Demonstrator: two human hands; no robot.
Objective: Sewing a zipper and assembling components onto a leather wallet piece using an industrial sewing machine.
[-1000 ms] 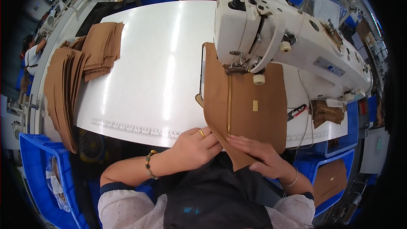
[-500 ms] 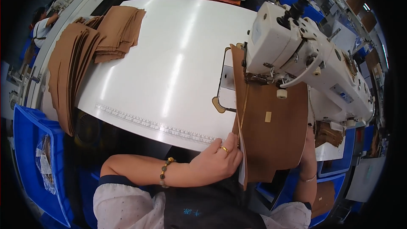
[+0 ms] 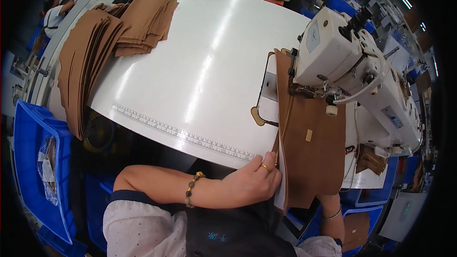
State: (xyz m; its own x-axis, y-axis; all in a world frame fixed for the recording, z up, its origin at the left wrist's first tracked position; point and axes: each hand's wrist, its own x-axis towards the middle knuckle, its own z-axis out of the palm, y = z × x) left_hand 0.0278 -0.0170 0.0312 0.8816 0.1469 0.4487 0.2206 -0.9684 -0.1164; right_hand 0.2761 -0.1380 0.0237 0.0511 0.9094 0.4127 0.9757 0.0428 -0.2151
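A brown panel [image 3: 318,162] with a thin gold-coloured strip [image 3: 285,116] and small pale tab [image 3: 308,135] lies under the white sewing machine [image 3: 345,52]. Its left part is folded up, showing a pale underside. My left hand [image 3: 257,181], with ring and bracelet, has curled fingers gripping that left edge at the table's front. My right hand [image 3: 327,203] is at the panel's lower right, its fingers hidden beneath it.
Stacks of brown pieces [image 3: 83,57] lie on the left of the white table [image 3: 200,76]. Blue bins [image 3: 64,200] stand below at both sides. A red scissor-like tool [image 3: 349,149] is beside the panel. A co-worker [image 3: 52,16] is at far left.
My view has turned, so the machine appears farther right. My left hand now grips the panel's raised left edge, and my right hand has left its top for underneath its right side.
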